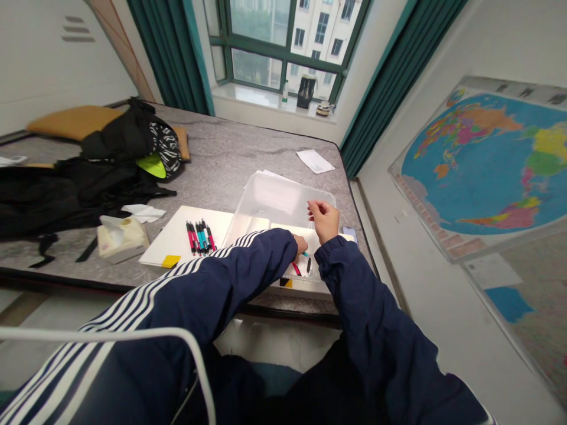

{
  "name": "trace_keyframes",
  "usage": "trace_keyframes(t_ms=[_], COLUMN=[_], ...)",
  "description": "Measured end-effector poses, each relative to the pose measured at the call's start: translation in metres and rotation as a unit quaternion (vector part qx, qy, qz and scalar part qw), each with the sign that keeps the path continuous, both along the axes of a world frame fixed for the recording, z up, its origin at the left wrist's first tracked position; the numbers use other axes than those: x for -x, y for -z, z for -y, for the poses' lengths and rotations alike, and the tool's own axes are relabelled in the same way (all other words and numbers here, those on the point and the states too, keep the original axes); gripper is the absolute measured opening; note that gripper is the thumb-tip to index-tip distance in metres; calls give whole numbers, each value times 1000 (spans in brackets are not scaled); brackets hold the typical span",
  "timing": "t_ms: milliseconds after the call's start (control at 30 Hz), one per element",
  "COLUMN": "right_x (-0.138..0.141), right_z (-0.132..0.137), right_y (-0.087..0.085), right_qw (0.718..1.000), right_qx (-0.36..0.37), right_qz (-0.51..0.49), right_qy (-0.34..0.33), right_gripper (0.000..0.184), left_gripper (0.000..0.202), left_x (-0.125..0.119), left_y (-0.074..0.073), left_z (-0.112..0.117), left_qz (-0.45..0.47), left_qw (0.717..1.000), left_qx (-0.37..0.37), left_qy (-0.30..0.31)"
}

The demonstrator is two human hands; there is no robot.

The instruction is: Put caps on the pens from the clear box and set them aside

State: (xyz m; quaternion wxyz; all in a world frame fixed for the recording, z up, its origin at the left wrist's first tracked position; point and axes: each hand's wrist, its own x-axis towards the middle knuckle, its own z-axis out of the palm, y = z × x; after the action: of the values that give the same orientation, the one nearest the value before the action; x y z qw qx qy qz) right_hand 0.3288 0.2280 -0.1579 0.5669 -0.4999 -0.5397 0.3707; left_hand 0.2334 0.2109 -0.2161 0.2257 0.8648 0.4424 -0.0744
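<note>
My left hand (302, 244) reaches down inside a clear plastic box (283, 198), close to a teal pen (305, 254). The sleeve hides most of its fingers. Above the box's right side is my right hand (325, 219), its thumb and fingers bent together; anything between the fingertips is too small to make out. A red pen (296, 269) and a black pen (309, 265) lie loose at the near end of the box. To the left, several red, teal and black pens (201, 236) are lined up on a white board (177, 233).
A tissue pack (123, 237) and black bags (88, 183) occupy the left of the grey mattress (248, 141). Paper (315, 160) lies behind the box. A wall with a world map (478, 159) rises at the right. A white cable or tube (133, 334) crosses the lower left foreground.
</note>
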Motion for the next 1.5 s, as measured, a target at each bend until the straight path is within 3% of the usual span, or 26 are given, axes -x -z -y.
trace_keyframes(t_ms=[100,167,267,333,367,467,500,567,633,733,967,1500], right_x=[0,-1,-1,-2,-1,1,2,6,8,10,10,9], right_z=[-2,-3,-4,-5,-5,-4,-4,-1,1,4,6,6], right_y=[2,2,3,4,5,6,6,5,4,2,-1,2], right_qw=[1000,1000,999,999,998,997,996,994,992,990,993,998], right_qx=[4,10,24,36,43,63,67,67,62,54,35,-14], right_qz=[-9,-16,-29,-34,-35,-42,-46,-51,-53,-56,-45,-14], right_qy=[8,11,2,-7,-9,-23,-35,-67,-97,-114,-99,-52], right_gripper=[38,37,37,37,37,36,36,36,37,36,36,35], left_gripper=[23,17,12,15,16,18,18,18,18,20,19,7], left_x=[10,21,41,52,57,65,67,68,68,66,58,51], left_y=[-5,-14,-33,-49,-56,-71,-74,-75,-75,-73,-72,-69], left_z=[-7,-12,-23,-30,-33,-36,-36,-34,-32,-31,-30,-28], left_qz=[73,163,299,394,451,596,623,649,658,656,643,673], left_qw=[997,983,927,849,796,638,603,564,546,545,556,507], left_qx=[11,13,47,116,158,269,294,326,341,346,351,328], left_qy=[-24,-81,-222,-332,-372,-406,-402,-393,-390,-390,-393,-427])
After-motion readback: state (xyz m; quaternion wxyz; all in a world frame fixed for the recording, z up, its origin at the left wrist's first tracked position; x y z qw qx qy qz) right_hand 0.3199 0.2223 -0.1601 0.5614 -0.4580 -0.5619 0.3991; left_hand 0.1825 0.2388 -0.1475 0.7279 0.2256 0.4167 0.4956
